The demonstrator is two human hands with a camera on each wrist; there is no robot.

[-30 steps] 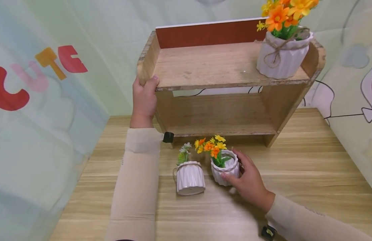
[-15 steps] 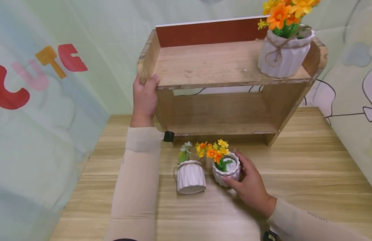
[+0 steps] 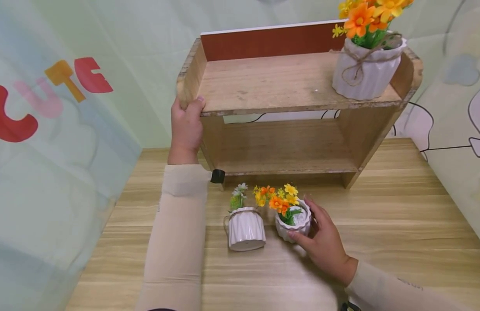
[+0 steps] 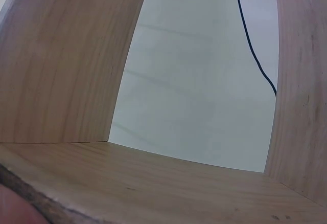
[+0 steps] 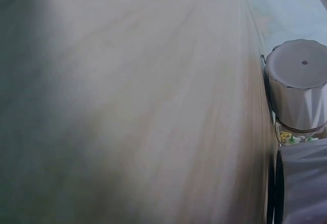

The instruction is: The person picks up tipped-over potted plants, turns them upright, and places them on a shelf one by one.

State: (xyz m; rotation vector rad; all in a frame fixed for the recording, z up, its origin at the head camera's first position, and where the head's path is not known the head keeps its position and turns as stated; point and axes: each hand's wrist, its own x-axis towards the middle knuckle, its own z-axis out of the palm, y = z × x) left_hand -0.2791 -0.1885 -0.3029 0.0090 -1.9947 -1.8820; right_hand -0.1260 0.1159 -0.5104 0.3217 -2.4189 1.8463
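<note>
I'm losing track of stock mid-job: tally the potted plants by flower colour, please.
Orange and yellow: 2 (the upper pot on the shelf, and the held pot in the right hand)
Whitish: 1 (the tipped pot, lying on its side on the table)
Total: 3

Flowerpots (image 3: 246, 231) number three: one in the right hand (image 3: 326, 246), one left of it, one beyond. Wooden shelf (image 3: 263, 82): one, at the left hand (image 3: 187, 129).
</note>
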